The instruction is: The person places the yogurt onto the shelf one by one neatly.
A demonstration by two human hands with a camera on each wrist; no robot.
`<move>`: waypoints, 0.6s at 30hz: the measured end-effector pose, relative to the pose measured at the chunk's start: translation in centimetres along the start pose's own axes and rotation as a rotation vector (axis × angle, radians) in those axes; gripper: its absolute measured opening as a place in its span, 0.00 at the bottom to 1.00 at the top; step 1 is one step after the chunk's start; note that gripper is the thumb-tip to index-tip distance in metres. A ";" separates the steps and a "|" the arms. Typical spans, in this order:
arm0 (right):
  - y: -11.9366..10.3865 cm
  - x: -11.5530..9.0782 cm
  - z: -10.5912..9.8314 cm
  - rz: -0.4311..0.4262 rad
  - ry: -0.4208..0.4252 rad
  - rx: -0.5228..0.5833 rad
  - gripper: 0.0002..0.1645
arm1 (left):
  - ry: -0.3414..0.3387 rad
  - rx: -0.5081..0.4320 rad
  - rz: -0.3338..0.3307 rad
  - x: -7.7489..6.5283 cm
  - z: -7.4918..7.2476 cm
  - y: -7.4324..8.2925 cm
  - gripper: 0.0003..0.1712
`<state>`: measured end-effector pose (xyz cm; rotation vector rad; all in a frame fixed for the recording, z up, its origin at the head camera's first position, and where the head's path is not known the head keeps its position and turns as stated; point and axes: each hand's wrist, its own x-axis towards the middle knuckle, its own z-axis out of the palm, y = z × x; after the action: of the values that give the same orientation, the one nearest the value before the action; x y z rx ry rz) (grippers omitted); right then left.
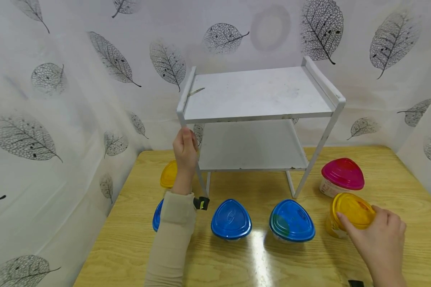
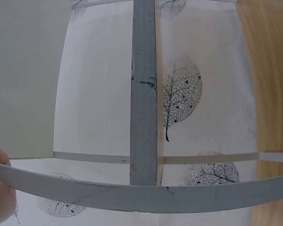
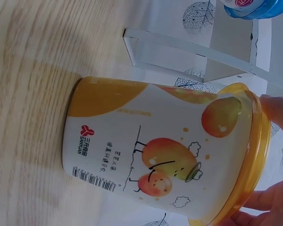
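Observation:
My left hand (image 1: 186, 148) grips the front left leg of a white two-tier shelf rack (image 1: 248, 93), just under the top board. In the left wrist view a finger curls round the leg (image 2: 104, 195). At the right, my right hand (image 1: 384, 235) holds a yogurt tub by its yellow lid (image 1: 355, 209), thumb on one side and fingers on the other. The right wrist view shows the tub's white wall (image 3: 179, 155) printed with cartoon fruit. Its base appears to rest on the table; the palm is hidden.
Two blue-lidded tubs, a left one (image 1: 231, 219) and a right one (image 1: 292, 220), stand before the rack. A red-lidded tub (image 1: 343, 175) stands right of it. Behind my left arm, a yellow lid (image 1: 169, 174) and another blue lid (image 1: 158, 215) show partly on the wooden table (image 1: 122, 239).

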<state>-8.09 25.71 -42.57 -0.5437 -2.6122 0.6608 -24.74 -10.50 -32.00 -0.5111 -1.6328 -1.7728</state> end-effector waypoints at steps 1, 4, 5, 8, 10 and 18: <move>0.0 0.0 0.0 -0.006 -0.001 0.001 0.51 | 0.000 0.003 0.001 0.0 0.0 0.0 0.22; 0.1 0.1 -0.1 -0.023 -0.002 0.004 0.50 | 0.005 0.005 0.003 0.0 0.1 0.0 0.23; 0.1 0.1 -0.1 -0.027 -0.003 0.006 0.49 | 0.007 0.007 0.003 0.0 0.1 0.0 0.23; 0.1 0.1 0.0 -0.037 0.002 0.021 0.48 | 0.008 0.004 0.006 0.0 0.1 0.0 0.23; 0.1 0.1 -0.1 -0.045 -0.001 0.032 0.47 | 0.005 0.009 0.012 0.0 0.1 0.0 0.23; 0.2 0.5 -0.5 -0.045 -0.101 0.069 0.48 | 0.000 0.039 0.037 0.0 0.0 -0.1 0.26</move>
<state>-8.19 26.31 -42.16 -0.4394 -2.6753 0.7802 -24.77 -10.47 -32.04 -0.5199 -1.6446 -1.7109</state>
